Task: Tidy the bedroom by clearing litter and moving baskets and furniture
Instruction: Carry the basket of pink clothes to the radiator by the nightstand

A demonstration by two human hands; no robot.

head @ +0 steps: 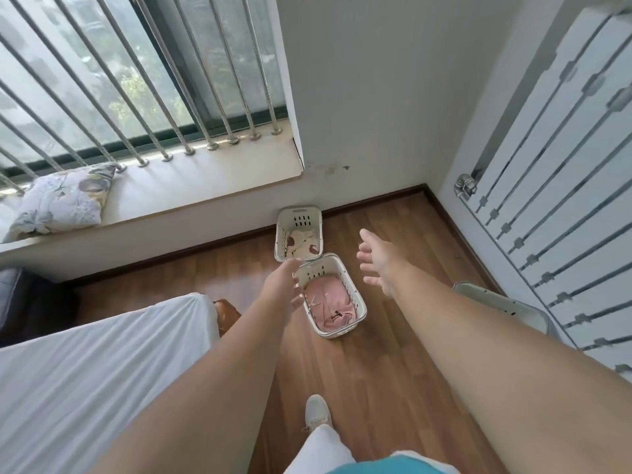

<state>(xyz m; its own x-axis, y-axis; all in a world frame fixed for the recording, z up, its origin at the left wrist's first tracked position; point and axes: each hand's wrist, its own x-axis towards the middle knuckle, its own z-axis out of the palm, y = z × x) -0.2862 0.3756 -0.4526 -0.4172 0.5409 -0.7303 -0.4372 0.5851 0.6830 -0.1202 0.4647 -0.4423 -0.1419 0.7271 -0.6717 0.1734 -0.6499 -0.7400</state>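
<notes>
Two white plastic laundry baskets stand on the wooden floor. The nearer basket (355, 295) holds pink cloth. The farther basket (282, 234) rests against the wall under the window ledge and holds cream cloth with brown patches. My left hand (287, 282) reaches over the nearer basket's left rim, fingers apart, holding nothing. My right hand (378, 260) hovers in the air to the right of that basket, fingers spread and empty.
A bed with a white sheet (95, 364) fills the lower left. A patterned pillow (65, 200) lies on the window ledge (205, 179). A white wardrobe (564, 165) stands at right, with a third basket's rim (506, 302) beside it. My foot (318, 412) is on the floor.
</notes>
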